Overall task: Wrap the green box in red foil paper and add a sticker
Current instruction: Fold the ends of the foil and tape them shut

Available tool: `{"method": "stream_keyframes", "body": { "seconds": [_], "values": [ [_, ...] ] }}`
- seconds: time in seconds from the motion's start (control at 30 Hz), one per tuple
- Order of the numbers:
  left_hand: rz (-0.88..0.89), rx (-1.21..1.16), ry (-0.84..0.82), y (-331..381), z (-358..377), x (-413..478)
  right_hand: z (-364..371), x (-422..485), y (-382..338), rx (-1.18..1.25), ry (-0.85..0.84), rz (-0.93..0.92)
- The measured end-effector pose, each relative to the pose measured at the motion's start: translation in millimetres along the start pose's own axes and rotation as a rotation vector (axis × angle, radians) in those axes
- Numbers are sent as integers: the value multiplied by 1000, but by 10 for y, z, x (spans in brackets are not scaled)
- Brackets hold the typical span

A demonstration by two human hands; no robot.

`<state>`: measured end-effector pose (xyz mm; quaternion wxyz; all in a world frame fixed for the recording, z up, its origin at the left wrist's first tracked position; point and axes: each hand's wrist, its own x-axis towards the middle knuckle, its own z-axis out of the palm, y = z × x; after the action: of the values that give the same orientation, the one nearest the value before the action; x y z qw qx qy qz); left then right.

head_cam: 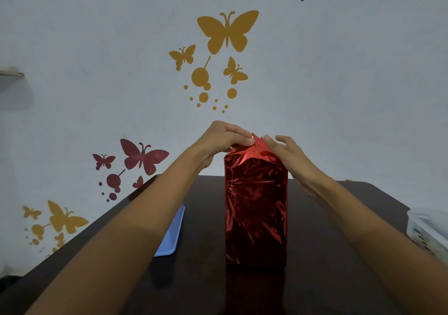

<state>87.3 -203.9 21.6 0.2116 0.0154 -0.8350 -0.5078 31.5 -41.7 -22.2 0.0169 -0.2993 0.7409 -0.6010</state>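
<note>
The red foil paper (255, 205) is glossy, with bright streaks bursting out like stars across darker red. Under it the surface (327, 254) is very dark brown. At the left lies a light blue tray (173, 232). The far wall (339, 72) is pale grey-white, patterned with mustard-yellow butterflies (228, 32) and dots, and dark red butterflies (143, 155) lower left.
</note>
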Motion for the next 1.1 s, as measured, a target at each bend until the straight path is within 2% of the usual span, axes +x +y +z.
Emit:
{"method": "stream_keyframes", "body": {
  "seconds": [0.07, 0.2, 0.43, 0.5, 0.6, 0.73, 0.83, 0.97, 1.1],
  "values": [
    [-26, -46, 21, -30, 26, 18, 20, -20, 22, 46, -24, 49],
    [-45, -61, 67, -22, 61, 21, 40, -41, 62, 103, 12, 26],
    [-46, 39, 160, -15, 162, 15, 34, -38, 134, 129, 60, -25],
    [-63, 51, 171, -15, 168, 17, 12, -13, 152, 154, 57, 16],
    [-97, 23, 148, 4, 148, 5, -66, 75, 75, 244, -5, 175],
    [-104, 36, 137, 43, 161, -25, -119, 225, -50, 158, -101, 340],
    [-85, 76, 172, 26, 177, -24, -93, 290, -72, 158, -129, 366],
    [-55, 127, 196, -3, 199, -58, -38, 315, -24, 338, -135, 352],
    [-65, 136, 148, 22, 175, -95, -44, 315, 17, 320, -146, 318]
  ]
}}
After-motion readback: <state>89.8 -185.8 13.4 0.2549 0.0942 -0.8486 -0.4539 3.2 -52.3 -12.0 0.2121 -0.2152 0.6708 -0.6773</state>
